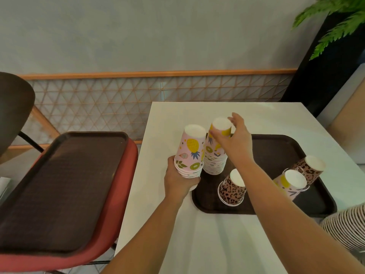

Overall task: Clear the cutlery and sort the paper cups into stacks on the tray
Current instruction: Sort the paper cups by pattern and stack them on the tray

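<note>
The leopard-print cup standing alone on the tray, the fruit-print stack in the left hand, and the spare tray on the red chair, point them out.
leopard-print cup [232,191]: head view, on its patterned side wall.
fruit-print stack [190,150]: head view, on the pineapple print.
spare tray [65,186]: head view, on its bare textured floor.

Tray [276,143] on worktop [197,224]; two cup stacks [215,163] at its left end, loose cups [233,188] right; second tray [59,184] on chair [110,224] left.
</note>
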The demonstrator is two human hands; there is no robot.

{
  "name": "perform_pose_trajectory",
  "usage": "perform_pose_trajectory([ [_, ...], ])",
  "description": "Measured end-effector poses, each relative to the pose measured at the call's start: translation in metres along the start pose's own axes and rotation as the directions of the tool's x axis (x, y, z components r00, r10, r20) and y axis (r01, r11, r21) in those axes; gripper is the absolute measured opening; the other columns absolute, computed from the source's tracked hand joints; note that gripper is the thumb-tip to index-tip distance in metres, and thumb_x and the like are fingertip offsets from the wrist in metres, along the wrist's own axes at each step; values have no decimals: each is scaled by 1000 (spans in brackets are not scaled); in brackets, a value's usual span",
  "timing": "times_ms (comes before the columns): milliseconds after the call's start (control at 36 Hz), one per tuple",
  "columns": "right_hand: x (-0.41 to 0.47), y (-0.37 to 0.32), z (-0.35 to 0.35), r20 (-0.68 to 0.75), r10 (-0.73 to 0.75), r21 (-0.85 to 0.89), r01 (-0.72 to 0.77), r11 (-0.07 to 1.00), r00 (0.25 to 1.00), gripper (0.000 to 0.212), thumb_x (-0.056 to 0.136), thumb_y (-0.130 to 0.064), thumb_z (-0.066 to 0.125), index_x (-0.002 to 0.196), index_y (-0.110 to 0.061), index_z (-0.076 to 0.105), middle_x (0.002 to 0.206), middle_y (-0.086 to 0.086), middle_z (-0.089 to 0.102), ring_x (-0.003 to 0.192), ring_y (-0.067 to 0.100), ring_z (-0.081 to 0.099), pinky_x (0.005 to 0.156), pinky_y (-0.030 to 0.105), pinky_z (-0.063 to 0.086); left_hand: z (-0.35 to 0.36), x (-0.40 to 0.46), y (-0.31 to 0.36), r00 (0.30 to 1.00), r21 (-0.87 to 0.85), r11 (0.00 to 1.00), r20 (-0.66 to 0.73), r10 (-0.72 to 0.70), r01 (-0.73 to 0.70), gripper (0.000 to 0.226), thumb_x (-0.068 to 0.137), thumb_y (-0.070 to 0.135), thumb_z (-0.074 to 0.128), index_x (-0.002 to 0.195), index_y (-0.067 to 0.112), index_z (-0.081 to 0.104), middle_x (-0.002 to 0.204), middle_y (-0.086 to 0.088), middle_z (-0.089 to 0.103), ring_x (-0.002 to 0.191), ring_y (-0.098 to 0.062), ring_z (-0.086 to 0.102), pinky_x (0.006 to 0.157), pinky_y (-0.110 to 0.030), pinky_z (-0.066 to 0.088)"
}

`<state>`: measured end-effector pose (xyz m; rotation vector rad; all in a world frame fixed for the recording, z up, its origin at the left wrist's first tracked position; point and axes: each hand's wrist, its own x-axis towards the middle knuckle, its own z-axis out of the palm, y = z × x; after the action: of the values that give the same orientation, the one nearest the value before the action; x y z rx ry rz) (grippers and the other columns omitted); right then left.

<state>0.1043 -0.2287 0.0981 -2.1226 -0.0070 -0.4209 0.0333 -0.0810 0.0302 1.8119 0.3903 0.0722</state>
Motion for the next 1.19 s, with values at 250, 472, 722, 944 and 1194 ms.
perform_pose_trajectory([
  [250,-20,-36,-8,69,-258,113,249,962,964,71,78,-41,70,136,-17,36,133,-4,51,119,3,46,93,7,33,6,-5,16,999,-6,999,-1,49,-49,78,54,8,86,115,28,40,104,9,55,94,-13,53,75,-24,44],
  [472,-35,-41,0,266,-170,187,122,975,949,62,75,-34,74,127,-20,45,107,-14,56,98,5,57,78,12,49,8,-10,21,996,-18,996,12,85,-85,80,53,14,89,117,25,42,106,7,58,97,-15,57,78,-25,49],
  [722,-27,-45,-6,152,-174,156,150,976,973,57,77,-33,72,124,-13,46,107,0,62,95,13,60,76,20,52,10,-12,17,998,-7,998,14,66,-66,78,54,11,87,116,25,43,108,5,60,100,-18,58,82,-29,50],
  [944,-9,-52,-21,-56,-77,263,89,961,995,46,81,-31,68,118,-11,49,92,-11,59,76,-7,56,60,4,46,8,-9,11,999,41,999,15,34,-35,81,56,14,86,122,24,41,113,2,59,103,-20,57,87,-33,51],
  [1194,19,-37,-35,-314,-55,248,137,959,948,57,82,-31,69,126,-10,41,117,2,58,102,9,59,79,17,52,4,-4,7,1000,54,998,6,12,-12,81,58,16,87,123,23,39,103,10,53,94,-12,52,79,-22,45],
])
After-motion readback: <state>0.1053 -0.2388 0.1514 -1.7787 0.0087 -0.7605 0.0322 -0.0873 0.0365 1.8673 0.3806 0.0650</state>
